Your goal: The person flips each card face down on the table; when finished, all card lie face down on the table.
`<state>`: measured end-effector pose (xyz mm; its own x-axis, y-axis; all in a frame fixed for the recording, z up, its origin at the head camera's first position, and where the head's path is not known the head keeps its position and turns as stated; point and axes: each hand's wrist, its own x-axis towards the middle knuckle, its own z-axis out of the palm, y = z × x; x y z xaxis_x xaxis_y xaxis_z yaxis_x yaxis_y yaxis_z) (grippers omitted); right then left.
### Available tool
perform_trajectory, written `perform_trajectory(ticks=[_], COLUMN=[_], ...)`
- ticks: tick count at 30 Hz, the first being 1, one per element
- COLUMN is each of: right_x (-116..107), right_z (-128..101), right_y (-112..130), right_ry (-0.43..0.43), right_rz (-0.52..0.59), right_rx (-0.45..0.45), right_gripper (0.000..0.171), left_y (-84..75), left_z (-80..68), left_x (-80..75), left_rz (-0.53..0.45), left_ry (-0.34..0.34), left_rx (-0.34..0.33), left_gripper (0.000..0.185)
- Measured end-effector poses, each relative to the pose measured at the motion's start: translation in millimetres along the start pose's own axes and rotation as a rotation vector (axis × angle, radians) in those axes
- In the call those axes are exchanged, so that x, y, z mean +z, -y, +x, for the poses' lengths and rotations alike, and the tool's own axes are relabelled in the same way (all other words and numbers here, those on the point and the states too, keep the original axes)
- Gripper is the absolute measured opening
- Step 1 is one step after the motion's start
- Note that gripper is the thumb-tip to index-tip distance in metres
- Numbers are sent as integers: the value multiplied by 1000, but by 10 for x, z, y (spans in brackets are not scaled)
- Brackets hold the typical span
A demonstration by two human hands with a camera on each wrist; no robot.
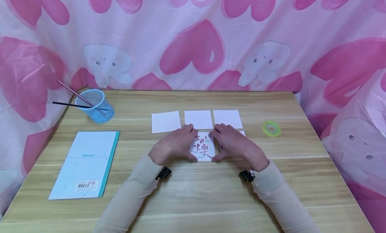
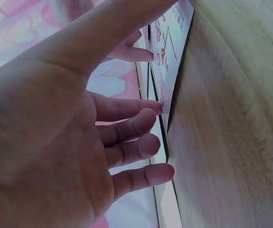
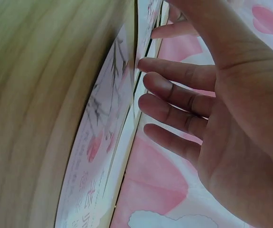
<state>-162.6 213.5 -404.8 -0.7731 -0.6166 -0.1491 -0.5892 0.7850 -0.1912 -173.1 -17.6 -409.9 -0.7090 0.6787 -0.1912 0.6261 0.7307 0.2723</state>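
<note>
Gripped at its edges by the left hand (image 1: 177, 142) and the right hand (image 1: 234, 142), a card (image 1: 202, 144) with red writing is near three white cards (image 1: 198, 120)

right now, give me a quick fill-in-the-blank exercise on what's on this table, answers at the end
1. The left hand and right hand touch a card with large ____ writing.
2. In the far row lie ____ white cards.
3. The blue cup holds ____ thin sticks.
4. The notebook cover reads "____".
Answers: red; three; two; Gambit
</note>
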Motion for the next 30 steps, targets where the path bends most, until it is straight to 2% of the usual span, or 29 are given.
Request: perform_trajectory(ticks=[7,14,19,22,25,30], right_x=[18,14,9,10,16,-22], right_z=[-3,26,25,29,33,-7], right_y=[-25,-31,-8,7,9,-31], right_ry=[-4,-16,-3,-3,-17,-92], right_rz=[-29,-7,6,-6,-20,17], right_rx=[7,-7,-10,-14,-21,-71], right_gripper=[95,86,81,81,80,87], left_y=[-5,-10,-55,-75,-92,-103], left_z=[4,7,54,78,87,81], left_x=[-1,-6,55,84,84,52], left_rz=[13,49,75,88,105,121], left_ry=[-25,-45,-37,-51,-77,-117], left_rx=[25,64,84,83,79,57], left_gripper=[85,89,98,95,89,94])
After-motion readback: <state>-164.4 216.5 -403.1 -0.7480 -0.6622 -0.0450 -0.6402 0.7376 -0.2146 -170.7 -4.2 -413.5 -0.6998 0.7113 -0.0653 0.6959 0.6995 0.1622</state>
